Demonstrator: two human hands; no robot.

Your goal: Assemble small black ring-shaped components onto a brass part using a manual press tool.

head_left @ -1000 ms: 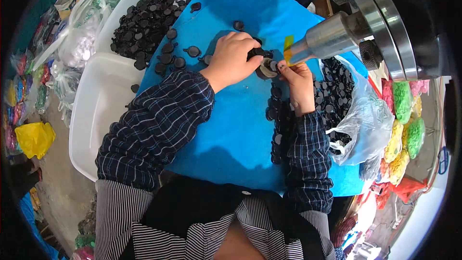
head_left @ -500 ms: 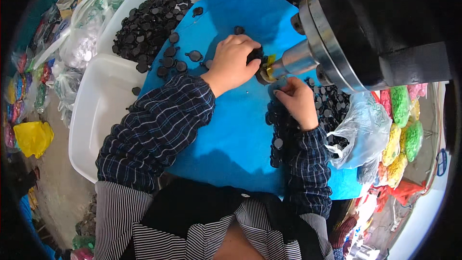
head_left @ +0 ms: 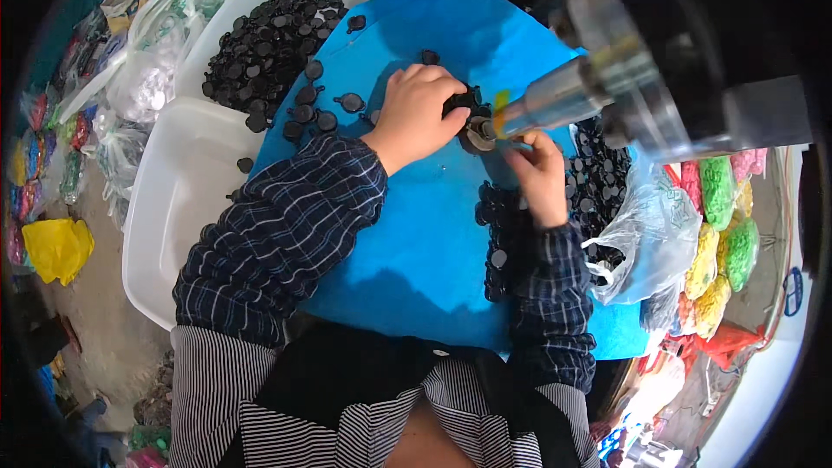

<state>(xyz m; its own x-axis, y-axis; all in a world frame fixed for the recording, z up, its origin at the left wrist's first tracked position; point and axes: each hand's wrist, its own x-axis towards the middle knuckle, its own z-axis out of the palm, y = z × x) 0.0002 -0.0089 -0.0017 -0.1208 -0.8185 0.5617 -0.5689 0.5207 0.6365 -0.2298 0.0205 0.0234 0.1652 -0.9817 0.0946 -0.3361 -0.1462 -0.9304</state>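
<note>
My left hand lies over the blue surface, fingers curled around several black round pieces with small side tabs. Just right of these is a round metal seat below the machine's metal plunger, which has yellow tape by its tip. My right hand is at the plunger's near side, thumb and forefinger close together next to the seat. Blur and the plunger hide what those fingertips hold, if anything. More black pieces lie loose to the left of my left hand.
A white bin heaped with black pieces stands at the far left, with a second white bin nearer. To the right, black pieces lie beside my right forearm, near a clear plastic bag. The dark machine body overhangs the far right.
The plunger has drawn back up and right from the seat, blurred by motion, leaving the seat more exposed. My right hand has shifted slightly; my left hand has barely moved.
</note>
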